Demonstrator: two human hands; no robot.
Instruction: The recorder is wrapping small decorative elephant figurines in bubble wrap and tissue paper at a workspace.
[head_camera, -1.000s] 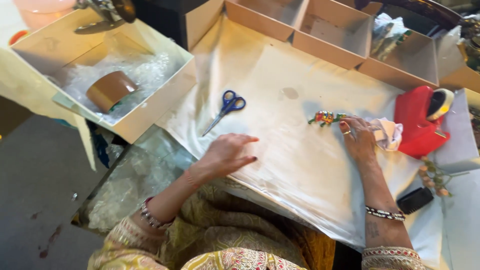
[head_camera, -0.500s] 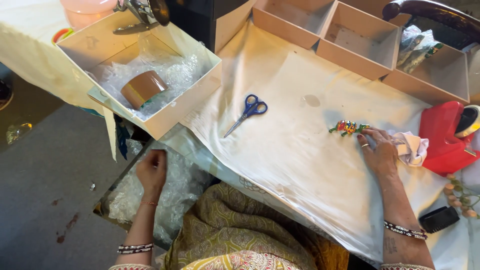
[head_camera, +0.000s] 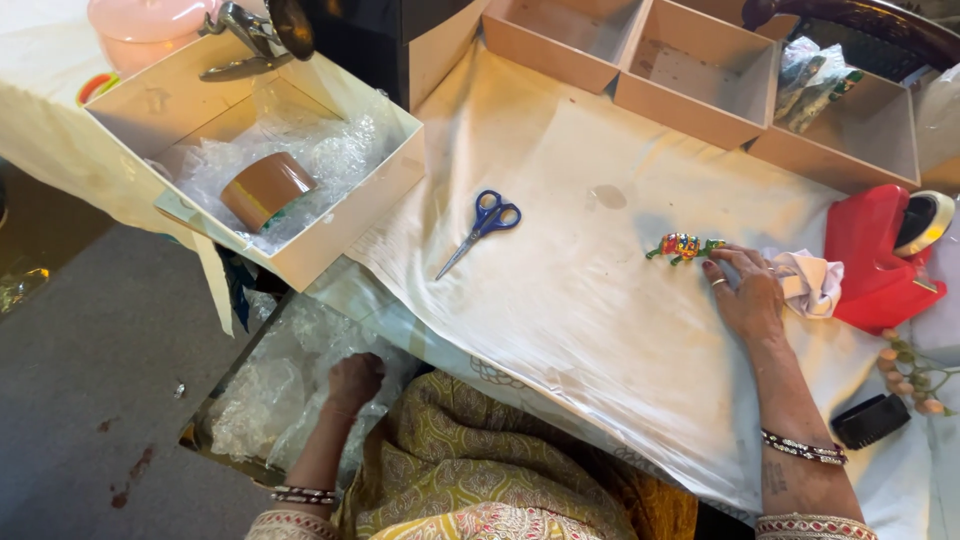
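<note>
My right hand (head_camera: 745, 292) rests flat on the white-covered table (head_camera: 560, 300), its fingertips touching a small multicoloured figurine (head_camera: 684, 246) and a crumpled white cloth (head_camera: 812, 282) beside it. My left hand (head_camera: 353, 381) reaches down below the table edge into a pile of clear bubble wrap (head_camera: 270, 385) in a box on the floor; its fingers are curled into the wrap, and whether they grip it is unclear. Blue-handled scissors (head_camera: 482, 227) lie shut on the table between the two hands.
A white box (head_camera: 330, 215) at the left holds bubble wrap and a brown tape roll (head_camera: 264, 188). Several open cardboard trays (head_camera: 700, 75) line the far edge. A red tape dispenser (head_camera: 880, 255), a black object (head_camera: 870, 420) and a beaded sprig (head_camera: 910, 365) lie at the right.
My left hand left the tabletop, dropped over the near edge and went deeper into the bubble wrap on the floor. My right hand stayed by the figurine.
</note>
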